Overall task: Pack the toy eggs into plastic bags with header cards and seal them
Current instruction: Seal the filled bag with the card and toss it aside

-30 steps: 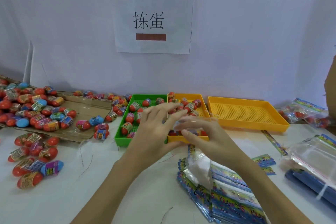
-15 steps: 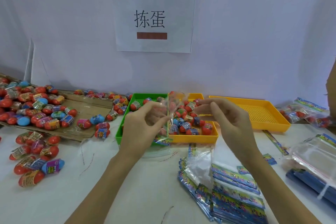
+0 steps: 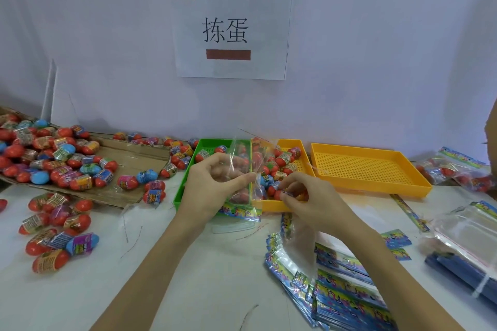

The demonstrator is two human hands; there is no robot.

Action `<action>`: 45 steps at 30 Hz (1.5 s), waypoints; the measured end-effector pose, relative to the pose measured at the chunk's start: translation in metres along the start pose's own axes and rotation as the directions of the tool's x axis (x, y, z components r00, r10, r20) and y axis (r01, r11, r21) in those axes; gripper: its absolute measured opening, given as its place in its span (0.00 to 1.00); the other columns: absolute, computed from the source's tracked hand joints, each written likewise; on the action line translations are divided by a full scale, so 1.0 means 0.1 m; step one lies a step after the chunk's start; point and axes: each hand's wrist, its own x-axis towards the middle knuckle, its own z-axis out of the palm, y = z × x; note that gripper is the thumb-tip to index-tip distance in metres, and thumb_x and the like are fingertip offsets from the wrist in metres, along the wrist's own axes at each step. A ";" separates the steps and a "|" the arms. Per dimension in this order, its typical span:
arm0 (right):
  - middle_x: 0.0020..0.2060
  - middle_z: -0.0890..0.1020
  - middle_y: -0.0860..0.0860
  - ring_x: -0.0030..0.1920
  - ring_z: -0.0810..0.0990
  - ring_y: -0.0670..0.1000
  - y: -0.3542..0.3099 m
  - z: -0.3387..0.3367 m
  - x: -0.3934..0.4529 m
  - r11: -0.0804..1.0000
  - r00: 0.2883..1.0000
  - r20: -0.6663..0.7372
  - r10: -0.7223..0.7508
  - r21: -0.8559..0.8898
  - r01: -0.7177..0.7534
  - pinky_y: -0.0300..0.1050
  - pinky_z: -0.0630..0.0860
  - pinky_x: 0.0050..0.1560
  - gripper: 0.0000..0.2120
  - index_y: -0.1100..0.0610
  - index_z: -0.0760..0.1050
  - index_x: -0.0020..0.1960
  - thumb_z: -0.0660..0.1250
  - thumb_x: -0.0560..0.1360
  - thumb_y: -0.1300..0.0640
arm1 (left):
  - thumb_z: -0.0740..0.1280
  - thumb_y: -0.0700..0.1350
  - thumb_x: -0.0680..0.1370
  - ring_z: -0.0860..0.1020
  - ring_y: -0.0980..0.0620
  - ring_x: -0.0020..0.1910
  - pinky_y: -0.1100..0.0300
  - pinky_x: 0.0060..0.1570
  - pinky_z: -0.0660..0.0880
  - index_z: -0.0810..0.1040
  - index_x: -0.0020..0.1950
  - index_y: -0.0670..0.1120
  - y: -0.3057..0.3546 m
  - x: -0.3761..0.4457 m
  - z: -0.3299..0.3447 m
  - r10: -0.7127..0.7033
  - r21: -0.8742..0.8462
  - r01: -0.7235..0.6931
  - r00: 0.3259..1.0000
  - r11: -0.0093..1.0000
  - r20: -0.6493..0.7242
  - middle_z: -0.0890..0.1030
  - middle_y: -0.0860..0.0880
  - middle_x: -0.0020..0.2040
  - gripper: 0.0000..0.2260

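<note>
Loose toy eggs (image 3: pixel 57 158) lie heaped on flattened cardboard (image 3: pixel 129 166) at the left of the white surface (image 3: pixel 188 277). The left hand (image 3: pixel 212 185) pinches a clear plastic bag (image 3: pixel 247 169), held upright over the green tray (image 3: pixel 188 185), its header card (image 3: pixel 240 212) at the bottom. The right hand (image 3: pixel 304 196) grips an egg (image 3: pixel 283 193) over the egg-filled yellow tray (image 3: pixel 271 205). Further right sit a second yellow tray (image 3: pixel 368 169) and a stack of flat bags (image 3: pixel 349 290).

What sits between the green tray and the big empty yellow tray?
In the head view, a smaller yellow tray holding toy eggs sits between the green tray and the empty yellow tray.
</note>
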 end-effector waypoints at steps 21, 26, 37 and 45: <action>0.44 0.84 0.45 0.41 0.83 0.45 0.11 -0.12 -0.01 0.979 0.895 -0.443 0.049 0.199 0.046 0.33 0.76 0.38 0.10 0.51 0.81 0.55 0.69 0.79 0.46 | 0.82 0.49 0.70 0.84 0.55 0.37 0.52 0.44 0.84 0.82 0.54 0.51 -0.04 -0.06 0.08 0.216 0.392 -0.195 0.976 0.899 -0.011 0.86 0.54 0.40 0.16; 0.51 0.82 0.52 0.44 0.81 0.47 0.22 -0.09 0.03 0.989 0.895 -0.438 0.083 0.146 -0.021 0.29 0.74 0.39 0.09 0.53 0.81 0.61 0.67 0.83 0.53 | 0.82 0.50 0.70 0.84 0.53 0.38 0.48 0.45 0.84 0.82 0.54 0.50 -0.04 -0.05 0.06 0.206 0.409 -0.157 0.976 0.899 -0.078 0.85 0.54 0.39 0.17; 0.51 0.88 0.51 0.49 0.88 0.51 -0.26 -0.15 -0.15 0.730 0.874 -0.475 -0.098 0.563 0.388 0.39 0.83 0.44 0.12 0.55 0.79 0.61 0.73 0.78 0.61 | 0.81 0.52 0.70 0.84 0.56 0.37 0.60 0.42 0.83 0.82 0.57 0.52 -0.04 -0.12 0.19 0.241 0.348 -0.267 0.963 0.899 0.117 0.85 0.59 0.40 0.18; 0.51 0.85 0.44 0.48 0.86 0.47 -0.30 -0.06 -0.18 0.874 0.873 -0.467 -0.142 0.355 0.332 0.45 0.84 0.42 0.16 0.54 0.78 0.61 0.74 0.75 0.51 | 0.80 0.52 0.72 0.85 0.56 0.39 0.59 0.42 0.83 0.82 0.60 0.50 -0.02 -0.13 0.22 0.293 0.328 -0.318 0.948 0.890 0.122 0.86 0.56 0.44 0.19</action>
